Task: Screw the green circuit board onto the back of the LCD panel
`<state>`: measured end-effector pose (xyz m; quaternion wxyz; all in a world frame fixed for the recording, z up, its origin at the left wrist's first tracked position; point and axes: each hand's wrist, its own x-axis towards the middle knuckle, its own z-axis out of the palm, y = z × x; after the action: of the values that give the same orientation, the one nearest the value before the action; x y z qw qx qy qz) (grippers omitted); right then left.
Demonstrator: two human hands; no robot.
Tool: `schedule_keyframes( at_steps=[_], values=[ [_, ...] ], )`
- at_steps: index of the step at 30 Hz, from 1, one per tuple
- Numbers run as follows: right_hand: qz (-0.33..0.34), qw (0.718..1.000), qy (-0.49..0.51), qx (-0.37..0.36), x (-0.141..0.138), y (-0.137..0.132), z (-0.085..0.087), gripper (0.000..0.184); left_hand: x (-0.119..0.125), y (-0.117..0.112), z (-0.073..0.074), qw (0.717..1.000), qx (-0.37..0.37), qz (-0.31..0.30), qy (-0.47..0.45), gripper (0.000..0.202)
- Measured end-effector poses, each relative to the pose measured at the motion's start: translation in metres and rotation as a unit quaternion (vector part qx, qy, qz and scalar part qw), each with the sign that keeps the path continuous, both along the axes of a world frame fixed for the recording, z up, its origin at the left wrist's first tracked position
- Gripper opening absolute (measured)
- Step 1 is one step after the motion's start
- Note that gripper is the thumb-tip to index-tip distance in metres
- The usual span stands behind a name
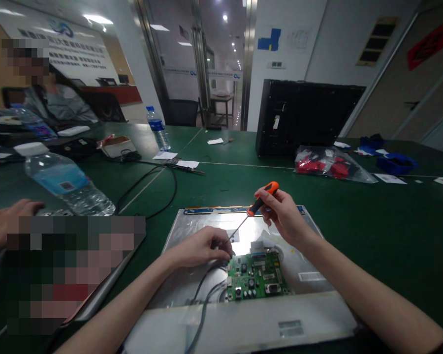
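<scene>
My right hand (pixel 284 216) is closed round the handle of an orange and black screwdriver (pixel 265 197). The shaft slants down and left, and its tip ends beside the fingers of my left hand (pixel 210 247). Those left fingers are curled together at the upper left corner of a green circuit board (pixel 256 275); whatever they pinch is hidden. The board lies on the silvery back of a flat display panel (pixel 184 231). Dark cables (pixel 203 314) run from the board's left side towards the near edge, and a ribbon cable (pixel 257 247) meets its top.
At left are a tilted water bottle (pixel 64 179), a co-worker's hand (pixel 13 223) and a partly blurred flat device (pixel 107 290). Further back stand another bottle (pixel 158 129), a black monitor (pixel 308 118) and a bag of red items (pixel 328 164). A person (pixel 55 98) sits at far left.
</scene>
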<state>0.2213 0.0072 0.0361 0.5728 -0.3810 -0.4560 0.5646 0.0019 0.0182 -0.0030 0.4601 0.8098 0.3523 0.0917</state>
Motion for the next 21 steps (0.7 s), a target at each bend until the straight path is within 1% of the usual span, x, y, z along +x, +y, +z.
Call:
schedule_keyframes(
  at_steps=[4,11,21],
  values=[
    [0.013,1.0,-0.016,0.005,-0.0006,0.0009,-0.0038,0.037,0.0013,-0.0009,0.0021,1.0,0.003,-0.004,-0.001,0.009],
    [0.014,0.999,-0.033,0.008,0.0011,0.004,-0.0071,0.035,0.0026,-0.0024,0.0008,1.0,-0.004,0.007,-0.001,0.007],
    [0.014,0.998,-0.054,0.019,0.0022,0.0052,-0.0064,0.036,0.0019,-0.0018,0.0013,1.0,0.009,-0.004,0.012,0.008]
  ],
)
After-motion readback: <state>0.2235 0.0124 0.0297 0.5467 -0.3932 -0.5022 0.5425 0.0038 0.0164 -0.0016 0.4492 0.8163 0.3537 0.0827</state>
